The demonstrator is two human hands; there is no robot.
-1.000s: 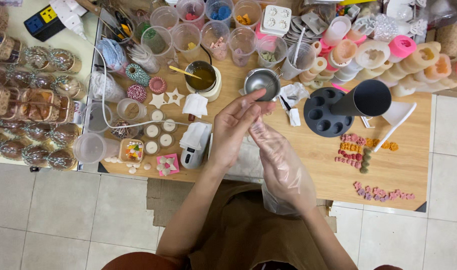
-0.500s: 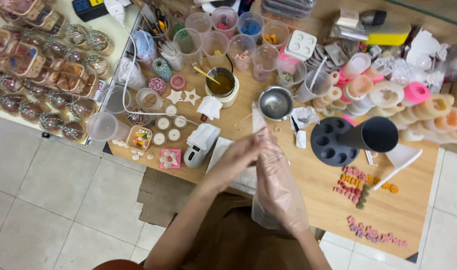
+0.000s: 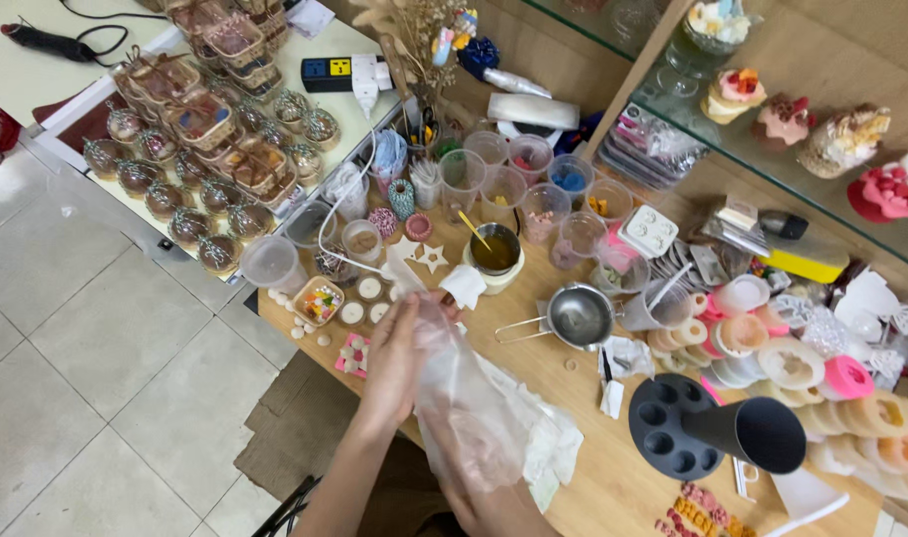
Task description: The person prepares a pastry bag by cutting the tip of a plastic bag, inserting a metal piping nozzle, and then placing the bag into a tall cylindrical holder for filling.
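Observation:
My left hand (image 3: pixel 392 360) pinches the cuff of a thin clear plastic glove (image 3: pixel 464 398) and holds it up over the wooden table (image 3: pixel 593 467). My right hand (image 3: pixel 474 475) is inside that glove, fingers pointing up, mostly veiled by the plastic. Both hands hover above a white cloth (image 3: pixel 548 443) near the table's front edge. Just beyond them stand a small steel pitcher (image 3: pixel 579 316) with a long handle and a metal pot of amber liquid (image 3: pixel 495 253) with a stick in it.
Several clear plastic cups (image 3: pixel 533 194) with coloured bits stand at the back. A black round mould and a black cone (image 3: pixel 712 434) sit at right beside stacked pastel rings (image 3: pixel 802 363). Wrapped round items (image 3: pixel 190 164) fill the white table at left. Glass shelves (image 3: pixel 802 129) hold cake-shaped pieces.
The view has swung left and up, bringing in the shelves. My hands moved leftward in the view and the glove now stands higher over my right hand.

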